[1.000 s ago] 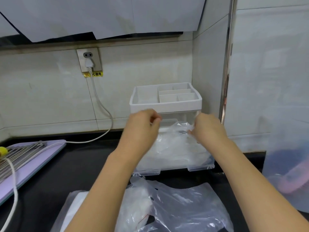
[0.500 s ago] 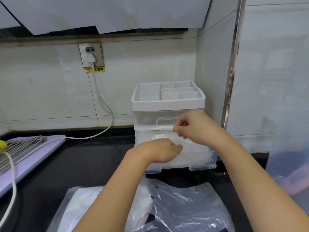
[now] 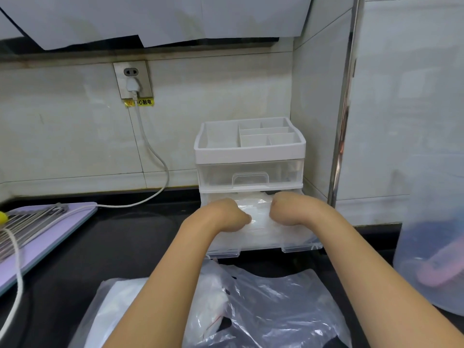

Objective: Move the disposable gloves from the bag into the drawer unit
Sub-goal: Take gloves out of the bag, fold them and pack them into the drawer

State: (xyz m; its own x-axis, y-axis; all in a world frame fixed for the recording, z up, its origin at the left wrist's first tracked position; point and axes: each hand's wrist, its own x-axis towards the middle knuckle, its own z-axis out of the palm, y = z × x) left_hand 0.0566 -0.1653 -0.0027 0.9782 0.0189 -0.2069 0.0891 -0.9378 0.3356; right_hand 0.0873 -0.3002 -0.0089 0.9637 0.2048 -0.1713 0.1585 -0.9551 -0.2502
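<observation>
Black countertop [image 3: 113,247] runs across the whole view, backed by a pale tiled wall [image 3: 75,136]. Nearest the camera lies a crumpled clear plastic bag [image 3: 276,310], and a flat white stack [image 3: 118,305] shows through its left side; I cannot tell whether that is more gloves. At the right edge stands a translucent tub [image 3: 431,247] with something pink blurred inside it. On the left a purple board [image 3: 62,232] carries a metal rack [image 3: 30,222], and a white cable [image 3: 150,146] crosses it.

Against the corner of the wall stands the white drawer unit [image 3: 251,151], with a divided tray on top and a clear upper drawer [image 3: 251,172] that sits closed. The lower drawer [image 3: 296,241] is pulled out toward the person, and the disposable gloves [image 3: 258,212] lie in it as a filmy pale heap.

Both forearms reach over the bag to the open drawer. The left hand [image 3: 223,214] sits on the left part of the heap, knuckles up, thumb tip pointing toward the other hand. The right hand [image 3: 288,207] is bent down at the wrist onto the right part of the heap. Each hand's fingers are turned down out of sight, so I cannot tell whether they grip the gloves or only press on them.

On the wall, a white plug sits in the socket [image 3: 132,79], with a small yellow label [image 3: 140,102] just below it.
</observation>
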